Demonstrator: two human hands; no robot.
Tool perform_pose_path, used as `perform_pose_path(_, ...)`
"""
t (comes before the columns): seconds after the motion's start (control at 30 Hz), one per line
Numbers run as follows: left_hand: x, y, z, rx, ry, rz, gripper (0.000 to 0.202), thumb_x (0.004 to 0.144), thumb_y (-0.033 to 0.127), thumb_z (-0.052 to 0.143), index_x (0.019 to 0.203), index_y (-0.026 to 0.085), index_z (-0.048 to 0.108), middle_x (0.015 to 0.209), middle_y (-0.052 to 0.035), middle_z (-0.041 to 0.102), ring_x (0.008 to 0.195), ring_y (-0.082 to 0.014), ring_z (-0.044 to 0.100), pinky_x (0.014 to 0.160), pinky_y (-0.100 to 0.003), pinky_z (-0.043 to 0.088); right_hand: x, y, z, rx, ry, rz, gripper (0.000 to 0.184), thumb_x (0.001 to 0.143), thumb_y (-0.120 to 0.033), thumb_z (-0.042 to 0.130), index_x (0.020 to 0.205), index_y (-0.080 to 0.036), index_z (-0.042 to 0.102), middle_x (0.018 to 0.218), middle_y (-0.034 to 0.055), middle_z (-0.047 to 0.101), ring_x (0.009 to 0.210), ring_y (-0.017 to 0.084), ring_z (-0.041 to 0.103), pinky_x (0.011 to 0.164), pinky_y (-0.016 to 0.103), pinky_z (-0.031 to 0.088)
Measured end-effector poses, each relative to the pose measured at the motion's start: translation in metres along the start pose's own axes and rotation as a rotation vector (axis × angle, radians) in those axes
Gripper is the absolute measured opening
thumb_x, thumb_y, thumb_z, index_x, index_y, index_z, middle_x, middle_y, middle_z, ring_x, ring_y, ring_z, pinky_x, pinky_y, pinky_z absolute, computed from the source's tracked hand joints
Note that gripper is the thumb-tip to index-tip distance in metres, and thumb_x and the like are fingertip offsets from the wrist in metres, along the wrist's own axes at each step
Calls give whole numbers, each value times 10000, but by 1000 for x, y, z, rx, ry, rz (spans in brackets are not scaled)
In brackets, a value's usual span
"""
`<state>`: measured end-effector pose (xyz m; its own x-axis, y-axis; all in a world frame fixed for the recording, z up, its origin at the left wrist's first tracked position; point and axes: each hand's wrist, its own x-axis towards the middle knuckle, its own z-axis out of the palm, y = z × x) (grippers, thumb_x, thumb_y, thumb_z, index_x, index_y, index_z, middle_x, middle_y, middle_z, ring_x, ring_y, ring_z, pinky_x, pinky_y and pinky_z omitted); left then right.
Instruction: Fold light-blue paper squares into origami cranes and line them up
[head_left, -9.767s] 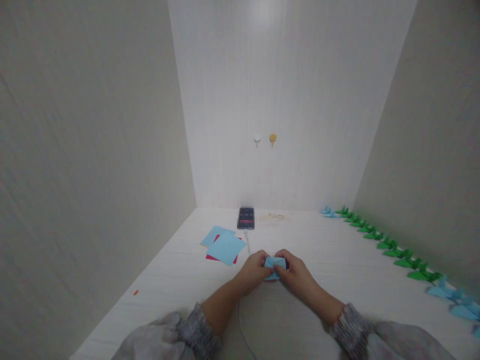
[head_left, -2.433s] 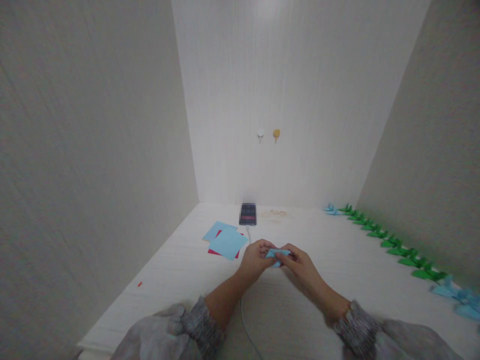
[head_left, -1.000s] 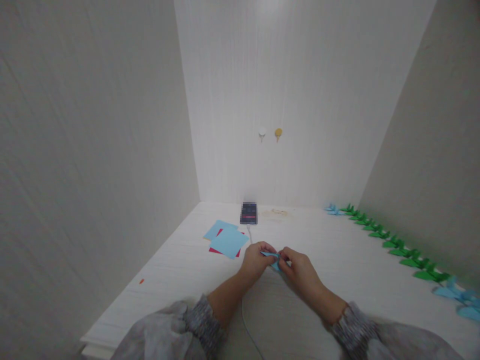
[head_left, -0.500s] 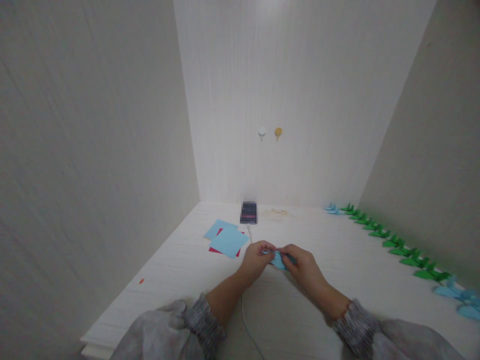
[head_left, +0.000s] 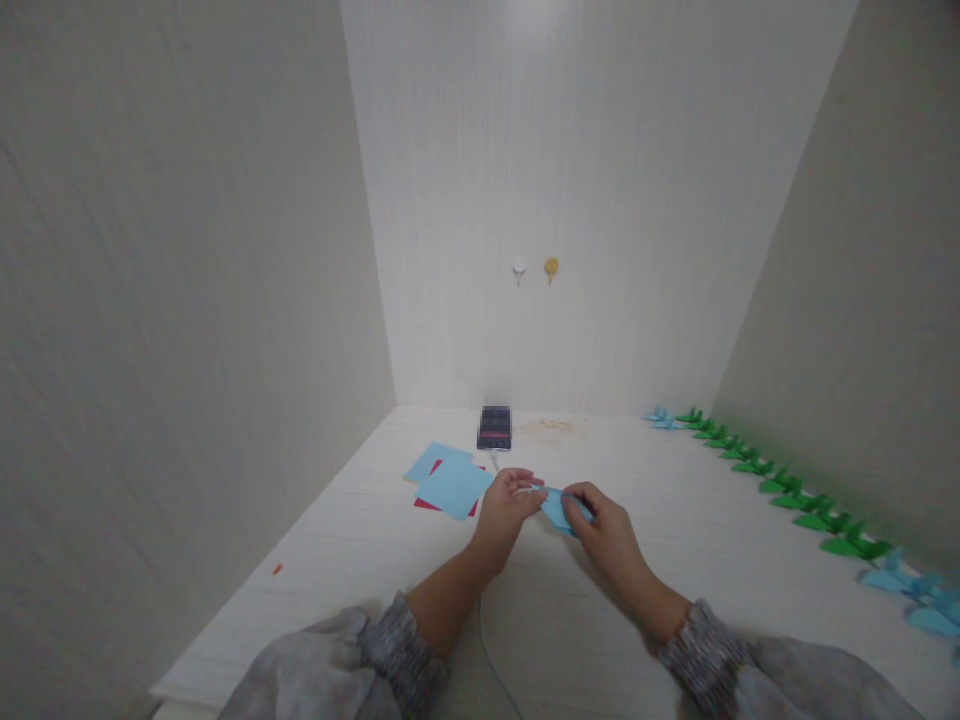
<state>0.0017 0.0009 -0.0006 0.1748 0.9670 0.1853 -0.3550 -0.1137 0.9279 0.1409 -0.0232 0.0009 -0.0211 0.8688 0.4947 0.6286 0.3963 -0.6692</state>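
Observation:
A small folded piece of light blue paper [head_left: 556,505] is held just above the white desk [head_left: 675,560], between both hands. My left hand [head_left: 504,505] pinches its left tip with curled fingers. My right hand [head_left: 600,522] grips its right side, fingers closed over the fold. Most of the fold's shape is hidden by the fingers.
Loose blue and red paper squares [head_left: 448,485] lie left of the hands, a phone [head_left: 494,428] with a white cable [head_left: 489,640] behind them. A row of green folded figures [head_left: 780,490] and blue folded figures [head_left: 911,590] lines the right wall. A red scrap [head_left: 277,569] lies at the left.
The hands have drawn slightly apart and moved a little away from me, stretching the blue fold out sideways; earlier it was a more compact packet between them.

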Motion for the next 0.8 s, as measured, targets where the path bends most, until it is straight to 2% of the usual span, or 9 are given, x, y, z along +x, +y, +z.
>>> perform_pose_path(0.1, -2, 3, 2, -4, -23, -22, 282, 564, 294, 641, 756, 106, 554, 679, -38, 595, 608, -116, 535, 626, -246, 412, -1, -1, 2, 0, 25, 17, 193, 772, -289, 374, 736, -160, 512, 606, 1, 534, 551, 127, 492, 515, 213, 374)
perform_pose_path(0.4, -1, 0, 1, -12, 11, -54, 248, 599, 308, 600, 734, 100, 613, 663, -44, 615, 612, -126, 552, 655, -275, 443, -2, 0, 4, -121, -17, -36, 202, 757, -273, 382, 701, -161, 541, 618, 17, 557, 557, 128, 496, 505, 207, 359)
perform_pose_path(0.6, -3, 5, 4, 31, 21, -70, 313, 578, 280, 619, 833, 100, 592, 680, -45, 619, 620, -123, 565, 644, -264, 463, -1, 1, 4, -186, -12, -32, 262, 776, -290, 353, 642, -163, 538, 586, 18, 552, 543, 129, 490, 511, 211, 355)
perform_pose_path(0.8, -3, 6, 4, 43, 52, -43, 324, 621, 257, 575, 904, 107, 527, 678, -42, 610, 617, -113, 568, 606, -249, 471, -2, 0, 5, -191, -23, -27, 257, 768, -283, 357, 660, -164, 557, 606, 25, 570, 560, 136, 508, 526, 219, 373)
